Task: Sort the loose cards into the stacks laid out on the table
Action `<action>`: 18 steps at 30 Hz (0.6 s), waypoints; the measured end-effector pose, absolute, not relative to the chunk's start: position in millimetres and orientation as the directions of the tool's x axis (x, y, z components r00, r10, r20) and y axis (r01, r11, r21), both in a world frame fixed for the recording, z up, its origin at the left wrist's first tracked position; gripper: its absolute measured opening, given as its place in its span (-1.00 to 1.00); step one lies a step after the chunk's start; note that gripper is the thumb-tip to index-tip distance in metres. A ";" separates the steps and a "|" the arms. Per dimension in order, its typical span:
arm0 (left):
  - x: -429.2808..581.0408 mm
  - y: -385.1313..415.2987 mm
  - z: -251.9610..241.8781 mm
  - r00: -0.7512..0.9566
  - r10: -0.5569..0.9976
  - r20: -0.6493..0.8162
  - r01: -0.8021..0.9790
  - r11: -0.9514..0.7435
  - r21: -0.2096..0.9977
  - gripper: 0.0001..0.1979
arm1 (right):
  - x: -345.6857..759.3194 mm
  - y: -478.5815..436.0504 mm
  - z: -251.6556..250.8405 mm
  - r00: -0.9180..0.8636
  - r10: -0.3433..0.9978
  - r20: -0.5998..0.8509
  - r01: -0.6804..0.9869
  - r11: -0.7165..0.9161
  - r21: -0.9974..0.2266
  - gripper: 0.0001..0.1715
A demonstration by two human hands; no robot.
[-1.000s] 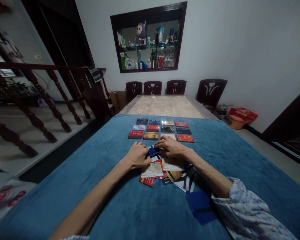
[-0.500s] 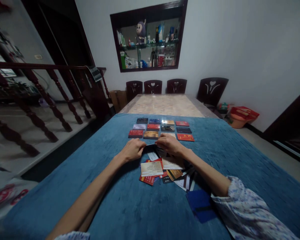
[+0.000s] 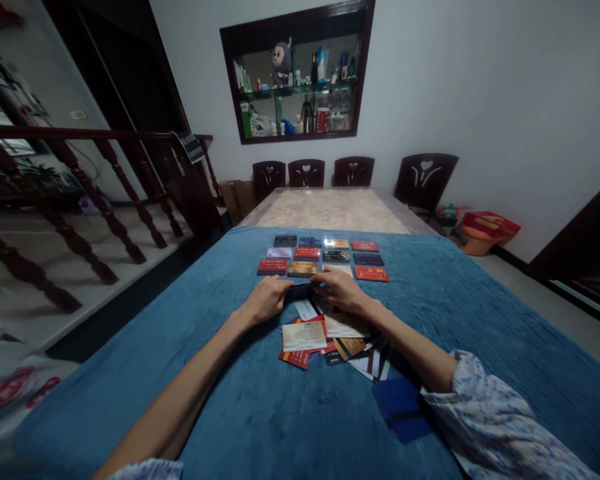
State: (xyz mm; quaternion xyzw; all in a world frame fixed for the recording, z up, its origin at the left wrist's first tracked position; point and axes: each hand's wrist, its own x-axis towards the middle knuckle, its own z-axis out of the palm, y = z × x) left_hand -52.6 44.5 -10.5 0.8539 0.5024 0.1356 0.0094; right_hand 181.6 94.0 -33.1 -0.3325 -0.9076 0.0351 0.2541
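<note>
Between my two hands is a dark blue card [image 3: 300, 287], pinched at its left end by my left hand [image 3: 267, 298] and at its right end by my right hand [image 3: 341, 289]. Just beyond it, several cards lie in neat rows, among them a gold card [image 3: 303, 269] and a red card [image 3: 372, 273]. My right hand partly covers a pale card [image 3: 341, 269] in the nearest row. Below my hands is a loose, overlapping pile with a cream card [image 3: 304, 337] on top and a gold striped card [image 3: 349, 348] beside it.
A blue cloth [image 3: 260, 413] covers the near part of the table, whose stone top [image 3: 330, 210] shows at the far end. A flat dark blue item [image 3: 403, 408] lies by my right forearm. Chairs [image 3: 354, 172] stand around the far end.
The card between my hands has tilted, so more of its dark blue face shows. My hands have barely moved, and the rows and pile look the same.
</note>
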 end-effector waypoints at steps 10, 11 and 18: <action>-54.2 47.1 -16.4 0.472 0.850 0.235 0.843 -0.513 0.161 -0.66 | 178.0 90.1 -35.7 -0.633 0.662 0.403 0.617 0.745 -0.253 -0.64; -54.6 47.6 -17.0 0.474 0.848 0.236 0.842 -0.515 0.161 -0.64 | 177.2 88.8 -35.1 -0.625 0.673 0.395 0.631 0.734 -0.250 -0.61; -54.6 49.9 -26.2 0.400 0.867 0.297 0.840 -0.476 0.260 -0.52 | 175.5 81.7 -30.2 -0.614 0.694 0.376 0.661 0.712 -0.235 -0.57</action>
